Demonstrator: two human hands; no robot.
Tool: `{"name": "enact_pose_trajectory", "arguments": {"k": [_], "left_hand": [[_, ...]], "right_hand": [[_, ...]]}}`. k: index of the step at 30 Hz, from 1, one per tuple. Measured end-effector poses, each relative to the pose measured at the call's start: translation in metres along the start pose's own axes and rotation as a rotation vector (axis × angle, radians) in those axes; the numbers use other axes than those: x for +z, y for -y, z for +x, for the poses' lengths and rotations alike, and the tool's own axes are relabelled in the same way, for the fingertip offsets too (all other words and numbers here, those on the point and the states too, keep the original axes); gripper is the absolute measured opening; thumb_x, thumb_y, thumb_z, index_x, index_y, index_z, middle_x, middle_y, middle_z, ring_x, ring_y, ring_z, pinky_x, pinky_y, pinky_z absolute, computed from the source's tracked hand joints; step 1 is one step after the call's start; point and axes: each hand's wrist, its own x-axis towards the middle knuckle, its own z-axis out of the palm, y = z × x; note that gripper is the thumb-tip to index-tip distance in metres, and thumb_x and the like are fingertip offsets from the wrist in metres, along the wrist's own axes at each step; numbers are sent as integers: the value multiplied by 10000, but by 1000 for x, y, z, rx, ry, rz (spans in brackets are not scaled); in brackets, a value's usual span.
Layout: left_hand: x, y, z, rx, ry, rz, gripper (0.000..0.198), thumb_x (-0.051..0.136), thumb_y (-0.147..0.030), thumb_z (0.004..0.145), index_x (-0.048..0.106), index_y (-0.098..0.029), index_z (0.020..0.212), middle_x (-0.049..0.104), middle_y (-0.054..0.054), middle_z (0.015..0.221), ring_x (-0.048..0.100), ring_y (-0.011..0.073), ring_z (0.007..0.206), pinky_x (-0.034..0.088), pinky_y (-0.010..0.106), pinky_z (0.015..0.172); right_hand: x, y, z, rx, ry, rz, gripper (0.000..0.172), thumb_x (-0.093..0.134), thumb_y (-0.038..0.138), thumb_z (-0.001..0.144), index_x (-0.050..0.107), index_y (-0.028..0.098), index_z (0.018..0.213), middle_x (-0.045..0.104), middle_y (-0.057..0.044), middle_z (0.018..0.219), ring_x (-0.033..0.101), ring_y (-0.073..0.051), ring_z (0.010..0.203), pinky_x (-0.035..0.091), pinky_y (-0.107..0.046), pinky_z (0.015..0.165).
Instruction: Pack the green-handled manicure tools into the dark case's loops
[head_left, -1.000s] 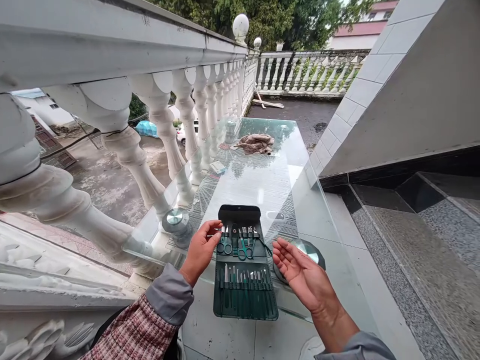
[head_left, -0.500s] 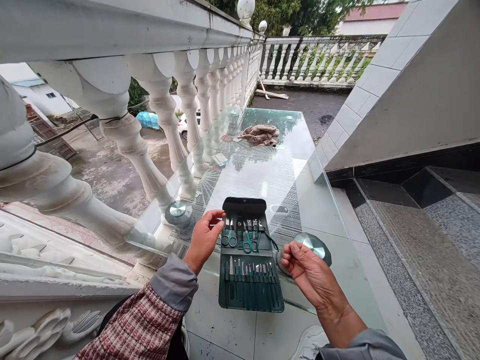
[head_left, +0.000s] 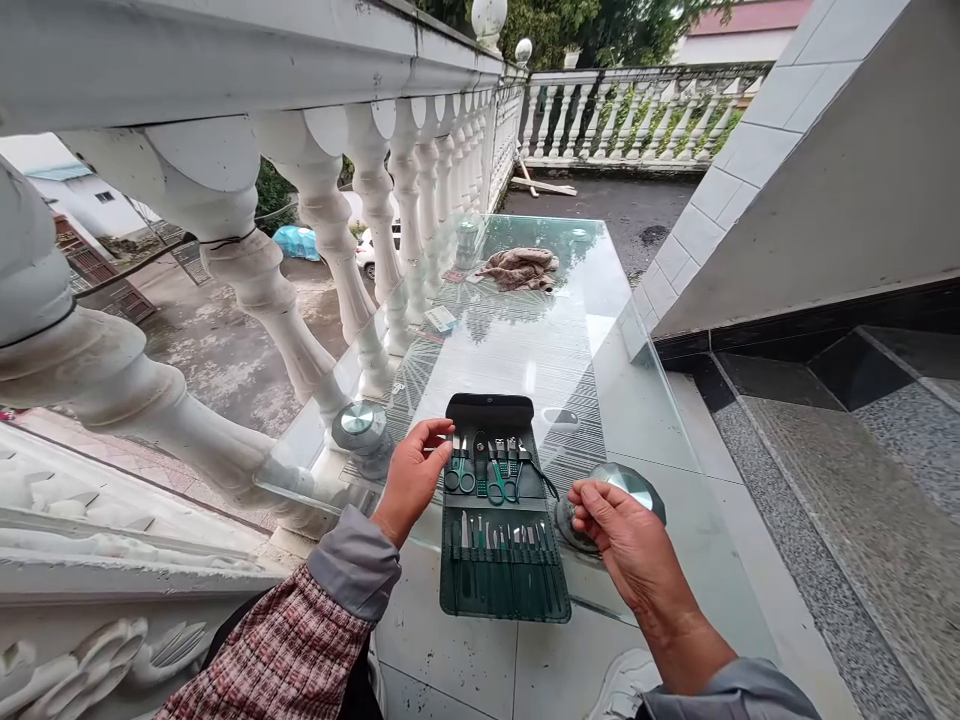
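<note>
An unfolded dark green manicure case (head_left: 504, 588) lies on the glass table, its flap at the far end. Green-handled scissors (head_left: 501, 485), nail clippers (head_left: 512, 450) and several slim metal tools (head_left: 499, 540) sit in its loops. At the upper left edge of the case is my left hand (head_left: 412, 475), thumb and forefinger apart, fingertips beside the scissors. To the right of the case my right hand (head_left: 634, 545) is raised, fingers curled in and thumb pressed to forefinger. Whatever that pinch may hold is hidden. A dark strap (head_left: 547, 480) reaches from the case towards it.
A brown cloth (head_left: 520, 268) and a small light packet (head_left: 440, 319) are farther back on the glass table (head_left: 660, 420). Round metal-capped table supports (head_left: 360, 420) show at left and right. A white balustrade (head_left: 277, 290) runs along the left; stone steps (head_left: 832, 450) rise at right.
Both hands keep nearly the same pose. The view shifts very slightly, and the case appears a touch farther right.
</note>
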Motion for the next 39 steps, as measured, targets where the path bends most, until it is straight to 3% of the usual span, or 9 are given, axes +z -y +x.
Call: {"name": "enact_pose_trajectory", "arguments": {"k": [6,12,15,23,29,39], "left_hand": [[1,2,0,4,8,-8,287,597,-304,774,610,-179,1033,649,67,1049,602,178,916,500,312,810],[1,2,0,4,17,4,275,592,-311,783,614,-174,1020,652,75,1056,605,183,921,499,323,822],[1,0,-1,1,16,24,268,588,-307,785,621,-177,1017,653,72,1058,607,185,923,497,329,830],[2,-3,-1,6,13,49,249,586,-319,786,633,-182,989,664,55,1015,616,174,889,501,302,799],[4,-3,-1,8,21,56,249,582,-317,788,635,-182,991,663,53,1004,612,172,881,497,295,796],[7,-3,-2,7,26,64,237,571,-276,783,638,-178,987,664,51,988,614,167,863,496,287,784]], "right_hand": [[0,1,5,-258,-50,-507,373,683,561,643,646,190,662,597,5,616,495,-133,556,413,-285,573],[5,-4,7,-718,-35,-921,319,509,483,842,601,218,689,608,-48,752,497,-200,758,382,-336,715],[5,-12,11,-838,-63,-1100,276,492,445,868,610,219,762,603,-70,790,460,-224,795,358,-354,722],[7,-15,14,-874,-90,-1213,329,467,446,890,536,223,658,562,-57,711,441,-213,736,324,-345,676],[9,-15,13,-875,-106,-1270,277,528,400,857,495,227,643,558,-50,695,441,-218,730,307,-333,652],[7,-14,8,-797,-103,-1271,288,545,344,807,445,226,564,533,-36,631,447,-201,695,291,-307,596]]}}
